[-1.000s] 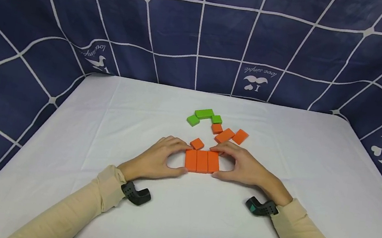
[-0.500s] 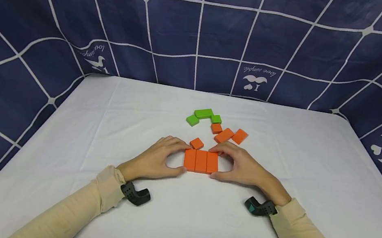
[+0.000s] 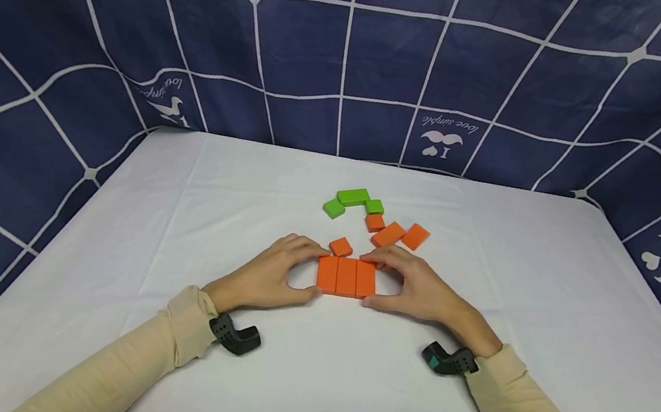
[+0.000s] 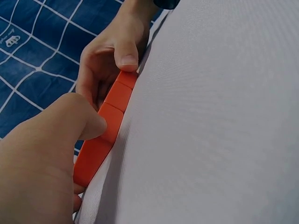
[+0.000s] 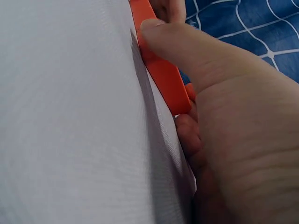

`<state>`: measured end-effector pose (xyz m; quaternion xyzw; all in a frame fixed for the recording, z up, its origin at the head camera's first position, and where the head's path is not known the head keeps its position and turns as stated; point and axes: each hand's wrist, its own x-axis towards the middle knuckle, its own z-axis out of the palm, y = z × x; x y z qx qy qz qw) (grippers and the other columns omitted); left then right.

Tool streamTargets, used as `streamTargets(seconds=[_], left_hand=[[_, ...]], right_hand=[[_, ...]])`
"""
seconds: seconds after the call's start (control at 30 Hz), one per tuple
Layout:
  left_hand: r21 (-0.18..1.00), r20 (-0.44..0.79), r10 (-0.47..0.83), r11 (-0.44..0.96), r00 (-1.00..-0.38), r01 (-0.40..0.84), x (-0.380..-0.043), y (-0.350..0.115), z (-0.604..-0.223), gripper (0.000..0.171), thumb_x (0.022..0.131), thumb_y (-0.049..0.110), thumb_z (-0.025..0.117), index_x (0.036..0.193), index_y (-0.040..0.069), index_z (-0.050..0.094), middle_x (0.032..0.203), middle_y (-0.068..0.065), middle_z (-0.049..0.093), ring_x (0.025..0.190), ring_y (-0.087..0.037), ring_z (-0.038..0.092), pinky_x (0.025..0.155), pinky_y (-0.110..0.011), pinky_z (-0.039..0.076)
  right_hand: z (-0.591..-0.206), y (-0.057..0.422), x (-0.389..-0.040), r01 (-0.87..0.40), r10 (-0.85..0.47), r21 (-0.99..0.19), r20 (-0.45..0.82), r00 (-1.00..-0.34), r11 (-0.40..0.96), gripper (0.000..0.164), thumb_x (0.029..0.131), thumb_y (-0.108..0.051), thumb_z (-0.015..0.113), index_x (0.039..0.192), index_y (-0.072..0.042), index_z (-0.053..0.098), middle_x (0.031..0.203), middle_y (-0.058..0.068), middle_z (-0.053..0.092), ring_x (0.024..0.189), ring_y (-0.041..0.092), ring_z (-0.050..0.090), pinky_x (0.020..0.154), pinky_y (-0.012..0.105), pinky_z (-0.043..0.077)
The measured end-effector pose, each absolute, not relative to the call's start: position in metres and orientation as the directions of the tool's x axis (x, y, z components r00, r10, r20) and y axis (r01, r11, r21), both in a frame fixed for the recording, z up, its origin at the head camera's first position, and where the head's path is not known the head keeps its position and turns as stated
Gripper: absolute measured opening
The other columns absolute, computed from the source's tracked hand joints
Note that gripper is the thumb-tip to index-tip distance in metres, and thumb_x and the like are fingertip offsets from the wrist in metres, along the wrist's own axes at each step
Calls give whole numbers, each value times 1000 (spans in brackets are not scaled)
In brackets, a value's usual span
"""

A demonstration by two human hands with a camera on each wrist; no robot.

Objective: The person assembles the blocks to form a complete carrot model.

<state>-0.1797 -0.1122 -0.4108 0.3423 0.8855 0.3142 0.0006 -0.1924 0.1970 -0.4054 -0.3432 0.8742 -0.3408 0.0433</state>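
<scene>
Three rectangular orange blocks (image 3: 347,277) lie side by side in a tight row on the white tablecloth. My left hand (image 3: 278,273) grips the left orange block (image 4: 95,159) from its end, thumb on the near face and fingers at the far edge. From the other side, my right hand (image 3: 420,289) holds the right orange block (image 5: 169,86) the same way. Its thumb shows on the near face in the right wrist view, with fingertips partly hidden behind. A small orange block (image 3: 341,247) sits just beyond the row, close to my left fingertips.
Farther back lie a long green block (image 3: 353,196), a small green block (image 3: 334,208) and another green block (image 3: 374,206). Near them are loose orange blocks (image 3: 416,236). A dark blue checked cloth (image 3: 304,38) rises behind the white table (image 3: 232,177).
The row of three orange blocks has shifted slightly left and away from me, and my right hand has moved a little left with it. The small orange block behind has edged back slightly.
</scene>
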Motion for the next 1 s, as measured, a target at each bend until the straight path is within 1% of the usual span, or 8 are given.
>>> streamTargets(seconds=[0.1,0.17,0.37,0.57,0.7,0.83,0.93,1.0], left_hand=[[557,216,606,567,-765,607,-180,-113,-412,60,86,34,77,141,15,62,138,-1,60,129,-20,51,114,-46,41],[556,215,608,567,-764,608,-181,-113,-412,60,86,35,77,141,15,62,138,-2,60,128,-20,51,114,-46,41],[554,212,610,569,-764,608,-181,-113,-411,59,87,36,76,140,15,62,138,-2,60,130,-21,50,115,-46,40],[546,220,604,575,-766,610,-181,-114,-412,58,86,36,76,139,15,63,136,-2,60,129,-20,51,114,-46,41],[547,215,602,578,-769,605,-180,-115,-412,59,86,36,76,140,15,62,136,-1,60,128,-20,51,114,-46,41],[548,210,603,579,-769,604,-180,-114,-414,58,87,36,75,140,17,62,137,0,59,129,-19,50,114,-46,41],[546,209,605,579,-768,605,-181,-114,-414,58,87,37,75,140,17,61,137,0,59,129,-19,49,114,-46,40],[546,209,607,578,-767,607,-180,-113,-414,58,87,37,75,140,17,61,137,0,59,129,-19,49,114,-46,41]], right_hand=[[-405,196,-193,-578,-625,-628,180,-759,521,64,81,-40,88,137,-22,65,140,-3,60,116,11,58,104,39,50],[-405,195,-193,-585,-621,-633,202,-757,507,61,84,-37,86,138,-18,64,137,-3,62,115,12,60,103,39,50],[-404,185,-198,-582,-585,-662,258,-769,472,48,92,-26,79,136,-13,66,128,-1,68,113,16,64,102,42,52],[-401,172,-207,-547,-539,-682,259,-801,486,39,96,-20,73,134,-11,67,126,0,70,112,17,66,101,42,54],[-397,162,-213,-574,-549,-629,266,-793,525,36,98,-16,69,133,-11,67,127,3,70,113,19,65,101,42,54],[-393,153,-218,-629,-589,-533,273,-761,566,36,99,-18,67,134,-11,68,128,4,70,120,22,62,107,46,49],[-392,149,-221,-646,-613,-492,256,-748,583,34,100,-21,66,133,-11,69,129,2,70,126,24,60,112,48,45],[-393,148,-222,-653,-624,-477,245,-742,588,31,101,-21,65,131,-12,71,128,2,71,127,24,59,114,47,43]])
